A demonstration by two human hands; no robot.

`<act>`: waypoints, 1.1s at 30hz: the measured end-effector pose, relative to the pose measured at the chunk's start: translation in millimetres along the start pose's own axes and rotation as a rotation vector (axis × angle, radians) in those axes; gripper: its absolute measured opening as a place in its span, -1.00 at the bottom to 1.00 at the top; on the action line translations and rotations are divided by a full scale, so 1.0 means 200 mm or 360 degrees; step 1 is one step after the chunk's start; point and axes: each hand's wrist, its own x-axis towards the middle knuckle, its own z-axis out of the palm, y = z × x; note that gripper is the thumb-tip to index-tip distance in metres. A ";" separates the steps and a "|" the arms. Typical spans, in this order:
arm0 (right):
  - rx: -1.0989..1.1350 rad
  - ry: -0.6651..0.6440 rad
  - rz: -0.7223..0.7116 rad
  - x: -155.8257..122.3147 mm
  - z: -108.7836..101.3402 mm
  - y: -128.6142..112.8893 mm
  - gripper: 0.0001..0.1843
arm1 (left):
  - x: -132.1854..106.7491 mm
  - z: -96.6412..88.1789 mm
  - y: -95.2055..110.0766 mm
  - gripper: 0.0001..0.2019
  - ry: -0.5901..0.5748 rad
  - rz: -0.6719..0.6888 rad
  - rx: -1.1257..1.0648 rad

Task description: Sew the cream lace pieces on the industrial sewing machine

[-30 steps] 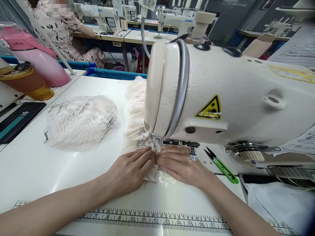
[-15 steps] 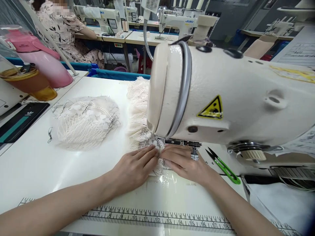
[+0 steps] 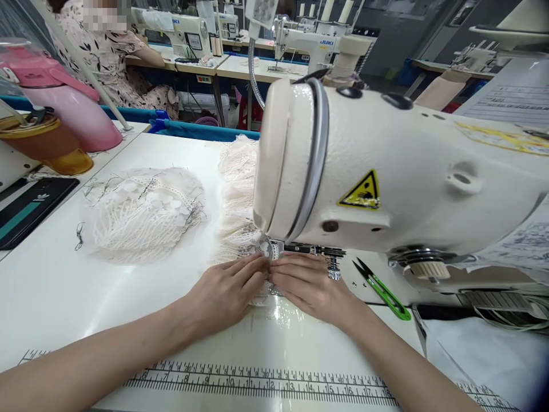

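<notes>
A strip of cream lace fabric with fringe (image 3: 238, 197) runs along the left side of the sewing machine head (image 3: 295, 160) and continues beneath it. My left hand (image 3: 229, 286) holds the near end of the lace, its fingers pressed together and bent at the tips. From the other side my right hand (image 3: 311, 283) grips the same lace, with fingers held together close to the presser area. The fingertips of both hands almost meet there. The needle and presser foot are hidden behind the machine head and my hands.
Left of the strip lies another fringed lace piece (image 3: 148, 214) with loose dark threads. Green thread snips (image 3: 381, 289) rest right of my right hand. A phone (image 3: 36, 209), an amber cup (image 3: 51, 143) and a pink bottle (image 3: 71, 109) stand left. A person (image 3: 98, 57) sits beyond.
The whole view has shifted slightly left. Both hands stay on the lace beside the machine head, and the fingers of the left hand look a little more bent.
</notes>
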 end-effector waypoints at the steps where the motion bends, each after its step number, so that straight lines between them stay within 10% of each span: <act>1: -0.0024 -0.0011 0.0007 0.00 0.01 -0.01 -0.81 | 0.00 0.00 0.00 -0.81 -0.0009 -0.0035 -0.0009; 33: -0.0195 0.0007 0.0060 0.01 0.04 0.00 -0.75 | 0.02 0.02 -0.03 -0.62 -0.0061 -0.0220 0.0132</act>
